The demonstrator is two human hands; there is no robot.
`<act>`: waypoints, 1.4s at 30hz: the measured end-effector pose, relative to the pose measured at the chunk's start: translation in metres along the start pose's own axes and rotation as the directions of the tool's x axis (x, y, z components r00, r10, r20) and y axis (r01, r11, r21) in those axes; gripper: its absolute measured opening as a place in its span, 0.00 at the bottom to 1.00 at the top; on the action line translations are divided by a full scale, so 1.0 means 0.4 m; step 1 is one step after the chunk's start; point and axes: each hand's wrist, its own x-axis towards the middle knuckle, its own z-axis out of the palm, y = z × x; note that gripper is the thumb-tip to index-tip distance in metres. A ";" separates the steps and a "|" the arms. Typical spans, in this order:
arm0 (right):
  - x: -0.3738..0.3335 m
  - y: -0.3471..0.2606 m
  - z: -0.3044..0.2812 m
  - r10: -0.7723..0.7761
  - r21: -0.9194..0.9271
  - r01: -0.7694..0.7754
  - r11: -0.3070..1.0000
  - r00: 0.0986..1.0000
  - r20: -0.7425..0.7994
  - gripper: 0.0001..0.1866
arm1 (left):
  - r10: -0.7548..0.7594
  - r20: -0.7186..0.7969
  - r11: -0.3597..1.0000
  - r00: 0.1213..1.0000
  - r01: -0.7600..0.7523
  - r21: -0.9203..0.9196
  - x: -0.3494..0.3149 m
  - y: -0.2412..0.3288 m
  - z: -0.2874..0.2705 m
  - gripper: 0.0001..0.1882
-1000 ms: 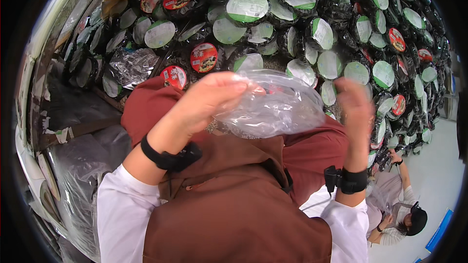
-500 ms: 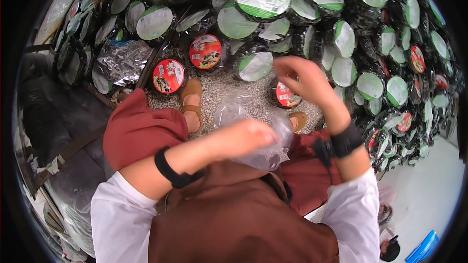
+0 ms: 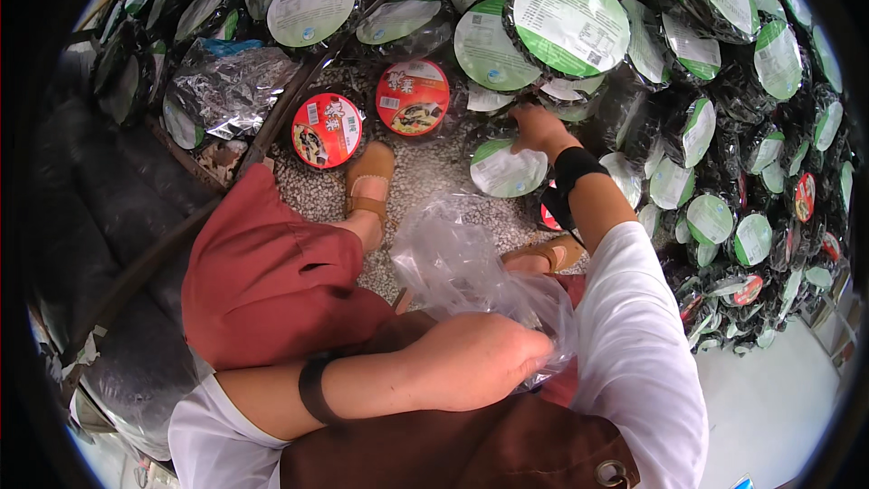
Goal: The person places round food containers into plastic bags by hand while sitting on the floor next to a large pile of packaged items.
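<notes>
My left hand is closed on the gathered edge of a clear plastic bag, which hangs crumpled between my knees. Farther forward, my right hand grips the far right edge of a round black bowl pack with a green and white label; part of its fingers is hidden behind the pack. Two bowl packs with red food-picture labels lie on the floor, a left one and a right one. Under my right forearm another red-labelled pack shows only in part.
A high heap of film-wrapped bowl packs fills the far and right sides. Crumpled silver film lies at the left beside a dark rail. Large black bundles stand at the left. My tan shoes rest on the speckled floor.
My right hand has gone from the air above the packs down onto the green-labelled one. My left hand has closed on the bag and drawn nearer to me. The view has shifted.
</notes>
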 end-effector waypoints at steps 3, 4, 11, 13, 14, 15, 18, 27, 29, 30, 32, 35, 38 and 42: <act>-0.028 0.014 0.096 0.063 0.276 -0.069 0.959 0.998 0.029 0.39 | 0.032 -0.016 0.999 0.999 -0.032 -0.002 -0.004 0.005 -0.002 0.10; -0.068 -0.006 0.109 0.123 0.334 -0.148 0.931 0.988 0.094 0.39 | 0.044 -0.016 0.999 0.999 -0.044 0.000 -0.010 0.004 0.004 0.10; -0.265 -0.066 0.248 0.365 0.666 -0.475 0.576 0.878 0.310 0.49 | 0.037 -0.003 0.999 0.999 -0.037 0.034 -0.018 0.003 0.042 0.12; -0.317 -0.063 0.154 0.430 0.781 -0.404 0.476 0.882 0.194 0.46 | 0.014 -0.002 0.999 1.000 -0.013 0.032 -0.023 -0.002 0.046 0.12; -0.337 -0.056 0.113 0.489 0.873 -0.308 0.378 0.867 0.094 0.43 | 0.021 -0.001 0.999 1.000 -0.021 0.030 -0.023 -0.004 0.048 0.12; -0.362 -0.034 0.069 0.544 0.976 -0.181 0.118 0.834 0.089 0.40 | 0.068 -0.022 0.997 0.997 -0.068 0.021 -0.023 -0.003 0.052 0.11; -0.376 -0.016 -0.175 0.451 0.880 0.339 -0.334 0.877 -0.167 0.44 | 0.143 -0.096 0.989 0.985 -0.146 -0.025 -0.010 -0.013 0.072 0.13; -0.089 -0.004 -0.342 0.610 0.959 0.077 -0.274 0.784 0.111 0.43 | 0.037 -0.356 0.613 0.934 -0.303 -0.729 -0.015 0.011 -0.043 0.17; -0.070 0.022 -0.303 0.610 0.951 0.128 -0.282 0.789 0.074 0.31 | 0.000 -0.399 0.605 0.917 -0.318 -0.730 -0.022 0.008 -0.058 0.19; -0.059 0.039 -0.284 0.646 0.950 0.161 -0.268 0.762 0.053 0.23 | -0.013 -0.426 0.602 0.904 -0.334 -0.726 -0.015 0.019 -0.061 0.21; -0.072 0.040 -0.273 0.690 0.947 0.235 -0.219 0.724 -0.021 0.22 | 0.014 -0.441 0.592 0.898 -0.363 -0.720 -0.025 0.032 -0.082 0.21; -0.194 -0.032 -0.313 0.722 0.936 0.301 -0.181 0.687 -0.081 0.18 | 0.038 -0.485 0.518 0.874 -0.433 -0.738 -0.079 0.041 -0.127 0.22; -0.402 0.014 -0.296 0.773 0.792 0.610 -0.022 0.513 -0.374 0.16 | 0.124 -0.489 0.420 0.864 -0.492 -0.763 -0.108 0.047 -0.151 0.22; -0.733 -0.208 -0.382 0.646 0.211 0.952 -0.223 0.307 -0.699 0.14 | 0.424 -0.375 0.124 0.824 -0.463 -0.878 -0.138 0.059 -0.140 0.24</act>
